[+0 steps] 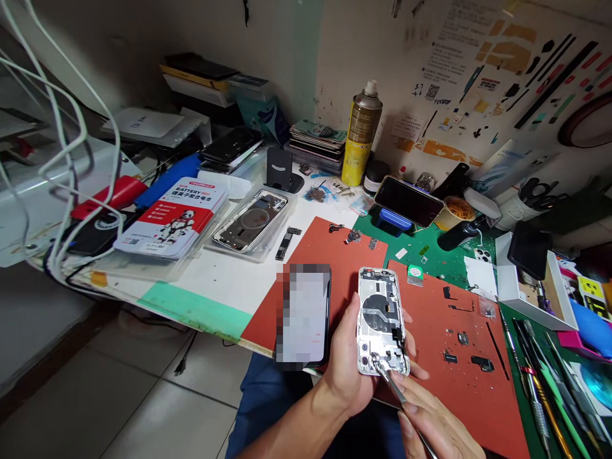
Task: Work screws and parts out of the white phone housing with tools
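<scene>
In the head view, the left hand (345, 363) is curled around an opened phone housing (382, 320) and holds it above the near edge of the red mat (459, 376). The thumb lies along the left side of the housing and the fingertips (406, 317) show at its right side, so the hand is closed in a firm grip around it. The inside of the housing faces up, with a round coil in the middle and small parts near the lower end.

The right hand (433, 421) comes from the lower right and pinches a pair of metal tweezers (392, 381) between thumb and fingers. The tips of the tweezers touch the lower end of the housing, close to the camera corner. I cannot tell if the tips hold any small part.

Just left of the housing, a phone with a blurred screen (303, 315) lies on the red mat. Small screws and dark parts are scattered on the mat to the right. Farther back, another open housing (250, 221) lies in a clear tray, a battery box (174, 218) is beside it, and a spray can (362, 135) stands near the wall.
</scene>
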A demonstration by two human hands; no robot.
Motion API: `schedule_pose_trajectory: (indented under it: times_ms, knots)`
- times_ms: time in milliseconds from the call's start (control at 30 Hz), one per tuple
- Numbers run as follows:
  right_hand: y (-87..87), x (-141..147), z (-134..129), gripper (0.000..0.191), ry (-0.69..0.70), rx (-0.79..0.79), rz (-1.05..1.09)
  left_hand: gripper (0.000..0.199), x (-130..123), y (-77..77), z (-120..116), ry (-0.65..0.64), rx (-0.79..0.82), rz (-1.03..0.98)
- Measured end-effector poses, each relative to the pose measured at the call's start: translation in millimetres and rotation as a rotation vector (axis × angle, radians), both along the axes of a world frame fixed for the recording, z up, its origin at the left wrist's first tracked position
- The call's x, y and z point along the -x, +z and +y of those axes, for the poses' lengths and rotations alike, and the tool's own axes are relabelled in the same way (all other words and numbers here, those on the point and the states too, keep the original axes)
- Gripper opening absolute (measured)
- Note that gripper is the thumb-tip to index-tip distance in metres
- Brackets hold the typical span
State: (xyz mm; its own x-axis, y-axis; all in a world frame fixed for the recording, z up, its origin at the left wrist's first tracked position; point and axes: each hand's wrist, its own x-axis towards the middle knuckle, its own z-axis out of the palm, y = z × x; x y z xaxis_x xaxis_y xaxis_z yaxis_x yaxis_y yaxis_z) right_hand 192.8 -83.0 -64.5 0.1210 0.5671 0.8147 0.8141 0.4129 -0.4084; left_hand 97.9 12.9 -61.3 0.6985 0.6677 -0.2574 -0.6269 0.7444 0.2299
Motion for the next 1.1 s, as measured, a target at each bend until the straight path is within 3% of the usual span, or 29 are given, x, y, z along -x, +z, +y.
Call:
schedule_pose_trajectory:
  times_ms: [533,1100]
  knots:
    - [-0.3,-10.7,0.0,0.032,0.059,0.032,-0.087,0.079,-0.4,-1.5,-0.1,0.025,-0.025,-0.006]
    - [7.3,-6.6,-0.4,0.03,0.011,0.048,-0.032,0.08,-0.1,0.4,0.5,0.014,-0.028,-0.022]
